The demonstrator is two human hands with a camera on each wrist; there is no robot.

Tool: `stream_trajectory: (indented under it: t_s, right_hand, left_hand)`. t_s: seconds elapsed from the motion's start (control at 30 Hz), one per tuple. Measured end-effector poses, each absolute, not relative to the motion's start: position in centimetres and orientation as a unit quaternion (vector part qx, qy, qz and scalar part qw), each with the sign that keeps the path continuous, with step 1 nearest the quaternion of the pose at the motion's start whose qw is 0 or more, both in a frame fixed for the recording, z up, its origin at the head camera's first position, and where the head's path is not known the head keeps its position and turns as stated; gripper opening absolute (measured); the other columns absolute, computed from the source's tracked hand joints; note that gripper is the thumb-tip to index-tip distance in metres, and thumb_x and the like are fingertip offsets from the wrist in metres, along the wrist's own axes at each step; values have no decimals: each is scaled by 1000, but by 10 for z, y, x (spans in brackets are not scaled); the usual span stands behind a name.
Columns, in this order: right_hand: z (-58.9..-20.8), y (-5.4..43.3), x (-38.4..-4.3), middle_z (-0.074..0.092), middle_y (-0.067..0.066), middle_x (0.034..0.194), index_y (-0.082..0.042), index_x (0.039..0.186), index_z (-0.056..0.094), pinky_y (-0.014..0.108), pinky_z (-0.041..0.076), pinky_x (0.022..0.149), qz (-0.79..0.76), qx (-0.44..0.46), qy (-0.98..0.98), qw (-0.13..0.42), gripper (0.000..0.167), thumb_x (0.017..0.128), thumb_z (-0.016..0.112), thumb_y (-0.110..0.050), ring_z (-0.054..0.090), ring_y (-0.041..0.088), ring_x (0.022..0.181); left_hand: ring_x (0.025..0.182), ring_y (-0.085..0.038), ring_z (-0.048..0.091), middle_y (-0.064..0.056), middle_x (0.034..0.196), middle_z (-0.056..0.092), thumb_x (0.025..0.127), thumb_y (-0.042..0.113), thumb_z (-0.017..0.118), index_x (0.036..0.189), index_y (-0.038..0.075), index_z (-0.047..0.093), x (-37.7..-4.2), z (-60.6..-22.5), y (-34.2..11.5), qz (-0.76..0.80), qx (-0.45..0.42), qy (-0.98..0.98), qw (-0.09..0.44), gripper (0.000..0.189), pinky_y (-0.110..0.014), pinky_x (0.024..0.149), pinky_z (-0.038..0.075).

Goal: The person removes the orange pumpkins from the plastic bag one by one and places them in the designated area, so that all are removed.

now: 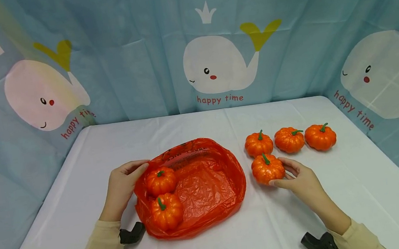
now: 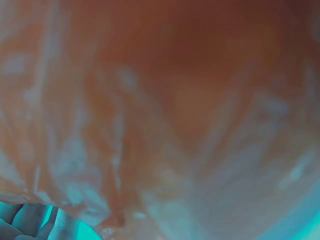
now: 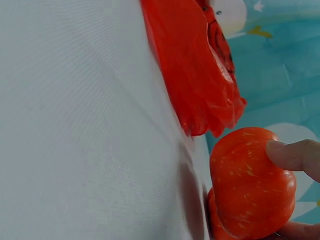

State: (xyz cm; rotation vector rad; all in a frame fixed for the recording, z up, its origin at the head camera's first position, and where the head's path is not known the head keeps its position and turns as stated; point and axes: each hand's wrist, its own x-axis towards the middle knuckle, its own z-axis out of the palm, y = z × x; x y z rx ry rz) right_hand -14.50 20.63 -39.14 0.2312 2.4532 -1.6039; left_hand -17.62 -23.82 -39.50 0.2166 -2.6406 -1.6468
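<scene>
A red plastic bag [image 1: 207,190] lies spread open on the table, its rim rolled up around it. Inside, along its left side, sit two small orange pumpkins, one [image 1: 161,181] behind the other [image 1: 167,212]. My left hand [image 1: 123,188] pinches the bag's left rim; in the left wrist view the crinkled plastic fills nearly everything, blurred. Right of the bag, my right hand [image 1: 301,180] holds a pumpkin [image 3: 252,185] between thumb and fingers. The right wrist view shows it above the cloth, with a shadow beneath.
Behind the held pumpkin stand three more, a left one [image 1: 258,144], a middle one [image 1: 289,140] and a right one [image 1: 320,137]. A white cloth [image 1: 280,116] covers the table. Blue curtains with whale prints [image 1: 220,64] hang behind and at the sides.
</scene>
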Motion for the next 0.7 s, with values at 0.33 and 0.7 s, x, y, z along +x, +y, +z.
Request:
stream_trajectory:
  t_s: [0.33, 0.7]
  right_hand:
    - [-392, 212, -143, 33, 20, 159, 2, 153, 32, 32, 38, 107, -531, 78, 837, 109, 86, 83, 80, -15, 33, 33, 148]
    - [-397, 215, -141, 34, 23, 158, 2, 152, 33, 34, 38, 106, -517, 85, 844, 115, 86, 83, 80, -17, 34, 35, 147]
  left_hand:
    - [109, -7, 57, -9, 127, 68, 93, 53, 62, 126, 11, 69, -176, -396, -238, -530, 69, -845, 9, 53, -10, 83, 50]
    - [106, -4, 57, -6, 125, 69, 93, 52, 63, 125, 11, 69, -177, -395, -238, -531, 70, -844, 13, 52, -9, 83, 50]
